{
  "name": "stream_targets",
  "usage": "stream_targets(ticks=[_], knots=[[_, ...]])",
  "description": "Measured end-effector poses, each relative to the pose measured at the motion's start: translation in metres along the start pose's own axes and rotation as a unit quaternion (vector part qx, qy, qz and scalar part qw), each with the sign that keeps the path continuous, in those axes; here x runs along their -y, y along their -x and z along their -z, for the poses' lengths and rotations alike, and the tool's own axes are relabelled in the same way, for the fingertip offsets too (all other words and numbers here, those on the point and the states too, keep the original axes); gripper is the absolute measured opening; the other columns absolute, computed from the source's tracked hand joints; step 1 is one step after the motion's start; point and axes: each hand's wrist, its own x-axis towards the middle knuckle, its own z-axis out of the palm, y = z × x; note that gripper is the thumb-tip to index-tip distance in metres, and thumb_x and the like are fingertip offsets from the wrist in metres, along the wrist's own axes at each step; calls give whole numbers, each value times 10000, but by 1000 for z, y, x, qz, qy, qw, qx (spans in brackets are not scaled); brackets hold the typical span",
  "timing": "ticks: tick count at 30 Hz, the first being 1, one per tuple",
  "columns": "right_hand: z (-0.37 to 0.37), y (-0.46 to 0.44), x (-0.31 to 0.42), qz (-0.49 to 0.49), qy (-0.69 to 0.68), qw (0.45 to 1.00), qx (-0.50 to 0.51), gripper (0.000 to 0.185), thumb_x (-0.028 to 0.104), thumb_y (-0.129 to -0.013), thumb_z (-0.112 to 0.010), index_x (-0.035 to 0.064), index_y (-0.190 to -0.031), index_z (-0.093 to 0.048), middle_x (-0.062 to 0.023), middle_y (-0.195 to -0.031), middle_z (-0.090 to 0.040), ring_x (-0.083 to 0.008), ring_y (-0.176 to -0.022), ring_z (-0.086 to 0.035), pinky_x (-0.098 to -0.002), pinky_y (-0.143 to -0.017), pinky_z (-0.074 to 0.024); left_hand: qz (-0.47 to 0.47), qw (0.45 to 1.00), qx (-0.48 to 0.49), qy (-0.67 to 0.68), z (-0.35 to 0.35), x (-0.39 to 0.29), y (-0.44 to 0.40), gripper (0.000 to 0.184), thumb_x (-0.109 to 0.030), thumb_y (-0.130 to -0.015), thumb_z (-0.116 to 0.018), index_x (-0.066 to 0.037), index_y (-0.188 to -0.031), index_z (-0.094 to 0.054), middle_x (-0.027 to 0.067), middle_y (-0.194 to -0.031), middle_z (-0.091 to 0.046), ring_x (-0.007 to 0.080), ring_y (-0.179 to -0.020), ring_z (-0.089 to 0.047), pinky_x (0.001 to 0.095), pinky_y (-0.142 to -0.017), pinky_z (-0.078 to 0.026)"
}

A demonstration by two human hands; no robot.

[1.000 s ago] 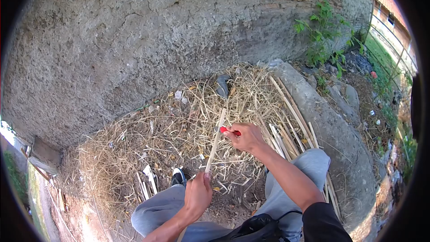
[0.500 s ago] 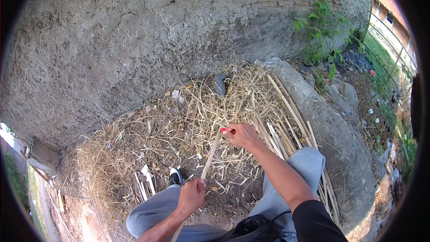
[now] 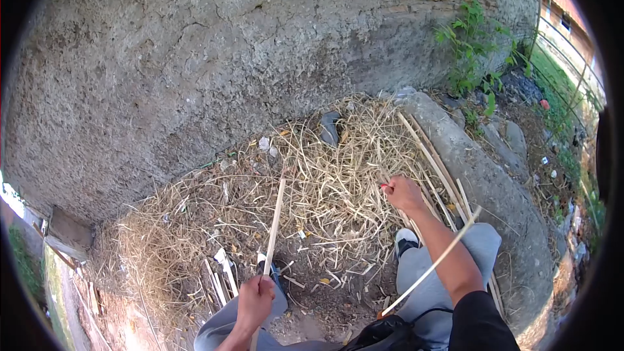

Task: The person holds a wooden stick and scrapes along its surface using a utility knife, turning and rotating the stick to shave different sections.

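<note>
**Left hand (image 3: 255, 302) gripping the long pale strip (image 3: 275, 221), right hand (image 3: 404, 194) holding a red object (image 3: 387, 186) well apart from it**

Nearest you, a black bag (image 3: 383, 338) is resting between your grey trouser legs (image 3: 486, 247). A loose strip (image 3: 422, 278) is slanting up from beside the bag, crossing in front of your right forearm.

You are keeping your left hand closed around the lower part of the long pale strip, whose end is also showing below your fist. Its upper length is rising away from you, leaning slightly right, and its tip is standing to the left of your right hand. You are curling your right hand around the red object, farther forward; your fingers are hiding most of it, so you cannot tell its full shape.

Beyond, straw-like shavings (image 3: 338, 182) are covering the ground. More strips (image 3: 437, 159) are lying at the right, along a large stone (image 3: 513, 247). Farther off, a rough wall (image 3: 195, 58) is rising, and a green plant (image 3: 469, 45) is growing near its base.
</note>
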Motion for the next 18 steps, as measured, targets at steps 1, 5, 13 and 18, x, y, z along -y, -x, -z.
stream_targets(ticks=[1, 5, 13, 18], knots=[[3, 2, 5, -8, 9, 1000, 23, 226, 313, -863, -675, 89, -857, -702, -144, -863, -708, -320, -840, -690, -455, -757, -545, -35, 999, 25, 14, -7, 14, -12, 297, -198, -984, -503, 36, -844, -619, 79, -600, -585, 122, -562, -572, 305, -528, -443], [21, 17, 41, 10, -1, 998, 63, 251, 339, -861, -688, 90, -882, -694, -122, -862, -704, -307, -863, -685, -446, -772, -533, 11, 994, 69, 85, -14, -8, -27, 314, -205, -993, -492, 39, -841, -618, 66, -597, -567, 112, -547, -542, 294, -524, -429], [-38, -15, 7, 138, 231, 961, 69, 209, 258, -905, -626, 78, -980, -701, -123, -945, -699, -315, -912, -686, -432, -784, -536, -74, 995, 22, 55, -19, -31, -30, 303, -211, -990, -492, 28, -860, -624, 63, -584, -555, 122, -536, -541, 312, -521, -428], [-58, -53, -68, 79, 389, 915, 70, 240, 245, -857, -652, 71, -1011, -713, -111, -1005, -713, -299, -970, -684, -426, -761, -540, -96, 995, 17, 33, -27, -29, -34, 297, -223, -990, -497, 15, -873, -631, 79, -580, -558, 151, -540, -576, 327, -529, -439]])
